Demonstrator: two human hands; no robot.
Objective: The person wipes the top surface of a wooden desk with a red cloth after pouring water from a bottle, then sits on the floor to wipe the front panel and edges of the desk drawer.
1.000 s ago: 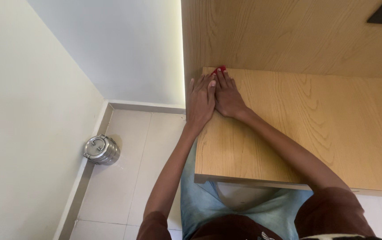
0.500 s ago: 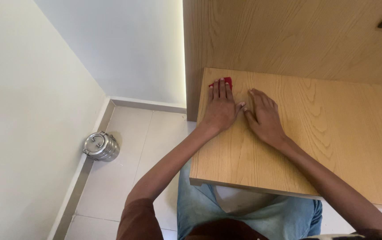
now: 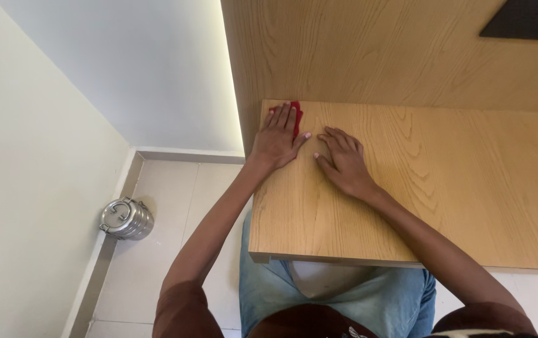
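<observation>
Red cloth point(image 3: 295, 112) lies under the flat left hand point(image 3: 276, 139); right hand point(image 3: 343, 163) rests open on the wooden desk point(image 3: 456, 188).

We have one view only, worn on the head and looking steeply down, close over the desk point(image 3: 444, 188) that fills the right and centre of the frame. Our own lap sits at the bottom edge, with the tiled floor point(image 3: 175, 213) and walls on the left.
</observation>
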